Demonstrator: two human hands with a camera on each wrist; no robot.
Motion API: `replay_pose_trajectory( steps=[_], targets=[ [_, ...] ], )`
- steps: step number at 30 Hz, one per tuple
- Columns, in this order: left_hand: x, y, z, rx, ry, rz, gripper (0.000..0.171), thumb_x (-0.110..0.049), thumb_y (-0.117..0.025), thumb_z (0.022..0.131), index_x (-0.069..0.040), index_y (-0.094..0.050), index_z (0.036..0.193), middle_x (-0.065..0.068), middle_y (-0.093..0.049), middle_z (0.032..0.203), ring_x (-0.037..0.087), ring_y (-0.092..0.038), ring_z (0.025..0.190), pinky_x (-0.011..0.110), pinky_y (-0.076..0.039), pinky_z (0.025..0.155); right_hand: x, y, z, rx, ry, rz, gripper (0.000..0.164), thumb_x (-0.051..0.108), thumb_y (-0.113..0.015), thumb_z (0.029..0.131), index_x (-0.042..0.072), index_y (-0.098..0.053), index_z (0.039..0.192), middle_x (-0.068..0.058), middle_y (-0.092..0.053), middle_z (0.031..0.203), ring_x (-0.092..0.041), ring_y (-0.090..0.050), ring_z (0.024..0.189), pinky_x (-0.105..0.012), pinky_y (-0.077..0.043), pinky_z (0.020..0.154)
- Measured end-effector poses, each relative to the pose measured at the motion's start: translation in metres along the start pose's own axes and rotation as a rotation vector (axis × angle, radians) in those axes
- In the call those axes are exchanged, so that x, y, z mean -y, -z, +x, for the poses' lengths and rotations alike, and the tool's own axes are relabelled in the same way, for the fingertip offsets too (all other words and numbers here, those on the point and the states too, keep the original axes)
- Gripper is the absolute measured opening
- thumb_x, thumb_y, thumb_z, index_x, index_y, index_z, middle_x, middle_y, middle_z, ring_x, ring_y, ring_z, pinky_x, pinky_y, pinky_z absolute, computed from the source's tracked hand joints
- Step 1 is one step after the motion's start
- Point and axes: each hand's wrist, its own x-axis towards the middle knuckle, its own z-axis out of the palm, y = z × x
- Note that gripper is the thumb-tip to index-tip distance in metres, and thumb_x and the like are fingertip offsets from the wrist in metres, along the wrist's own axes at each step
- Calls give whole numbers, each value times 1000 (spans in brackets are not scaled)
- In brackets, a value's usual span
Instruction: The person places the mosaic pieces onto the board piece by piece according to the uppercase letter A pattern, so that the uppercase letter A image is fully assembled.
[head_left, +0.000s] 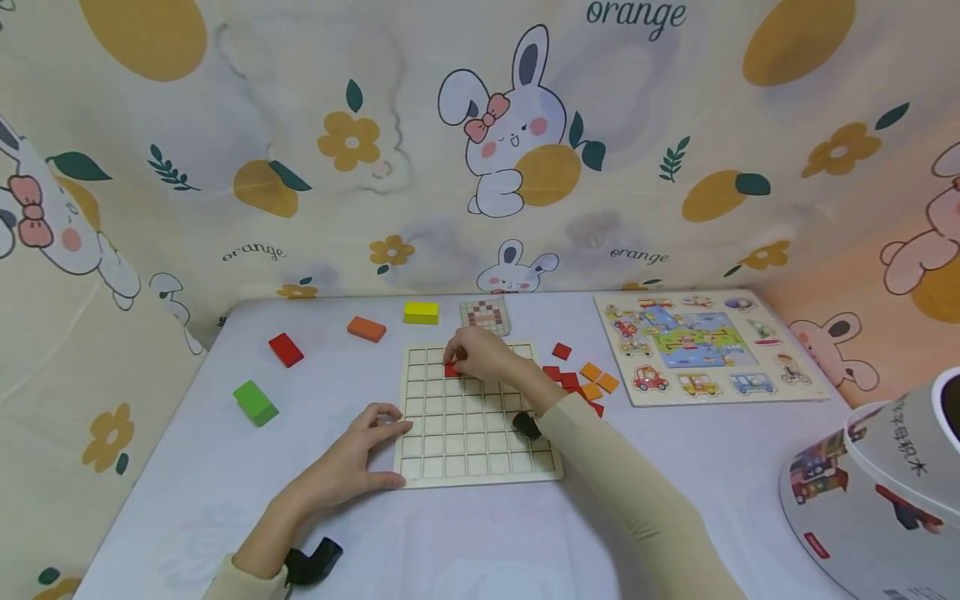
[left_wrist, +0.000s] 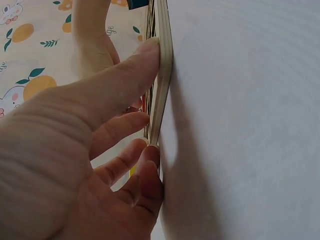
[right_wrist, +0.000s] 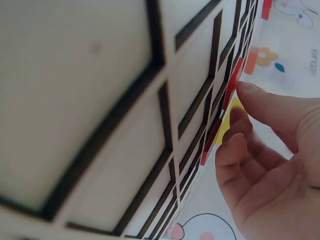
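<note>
A pale wooden grid board point(head_left: 465, 446) lies on the table. My left hand point(head_left: 348, 458) rests against its left edge, thumb near the front corner, the other fingers loosely bent; in the left wrist view the thumb tip point(left_wrist: 150, 47) touches the board's rim point(left_wrist: 162, 80). Over the far rows of the grid, my right hand point(head_left: 483, 354) pinches a small red square tile point(right_wrist: 233, 82), the thumb on it and the fingers curled behind. Another red tile point(right_wrist: 212, 140) sits beside it on the grid. In the head view the fingers partly cover these tiles.
Loose red tiles point(head_left: 570, 379) and orange tiles point(head_left: 591, 372) lie right of the board. A patterned card point(head_left: 486, 315) lies behind it. Yellow point(head_left: 421, 312), orange point(head_left: 367, 328), red point(head_left: 286, 350) and green blocks point(head_left: 256, 403) stand left and behind. A vehicle puzzle point(head_left: 645, 392) and white bucket point(head_left: 840, 517) are at right.
</note>
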Motion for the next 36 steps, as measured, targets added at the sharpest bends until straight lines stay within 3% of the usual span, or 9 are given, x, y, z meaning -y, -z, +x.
replay_pose_trajectory(
  steps=[5,9,12,16,20,24,36],
  targets=[
    [-1,1,-1,6,10,-12,73,-28,-87,77,-11,-57,141,5,-40,142,28,-38,132,53,-35,110,-6,8,-10,-58,25,17,13,7,-70,92,9,-74,105,0,-65,89,-16,-56,81,-29,-49,73],
    [-2,0,0,8,30,-9,74,-26,-88,76,-11,-57,141,3,-40,142,26,-37,132,51,-35,111,-29,28,-29,-115,24,155,16,6,-68,93,3,-72,108,-3,-65,92,-19,-59,81,-32,-51,72],
    [-2,-1,1,4,36,-5,74,-24,-88,75,-11,-57,141,3,-40,142,25,-37,131,51,-35,111,-56,46,-48,-174,-19,239,18,5,-68,92,-2,-71,109,-9,-66,93,-22,-60,82,-32,-50,72],
    [-3,-1,2,5,35,-5,74,-24,-88,75,-11,-57,141,3,-40,142,25,-37,131,51,-35,111,-94,67,-73,-234,-152,289,21,6,-68,92,-5,-69,110,-14,-66,99,-27,-59,87,-31,-48,75],
    [-3,-1,1,2,40,-6,74,-24,-88,75,-10,-57,141,3,-41,141,25,-38,130,50,-36,110,-119,75,-88,-186,-270,326,28,10,-68,93,-2,-66,118,-16,-63,109,-31,-57,98,-33,-49,82],
    [-4,-1,0,-2,35,-4,75,-23,-88,75,-9,-57,141,3,-41,140,26,-39,130,51,-36,110,-130,74,-91,-135,-308,357,33,12,-71,92,2,-66,122,-16,-60,114,-31,-53,103,-35,-48,84],
    [-1,-2,0,-6,21,-14,73,-25,-88,75,-11,-57,140,0,-41,139,25,-39,130,51,-37,109,-130,67,-88,-102,-268,281,23,6,-74,88,2,-69,110,-14,-60,102,-30,-50,96,-37,-45,86]
  ],
)
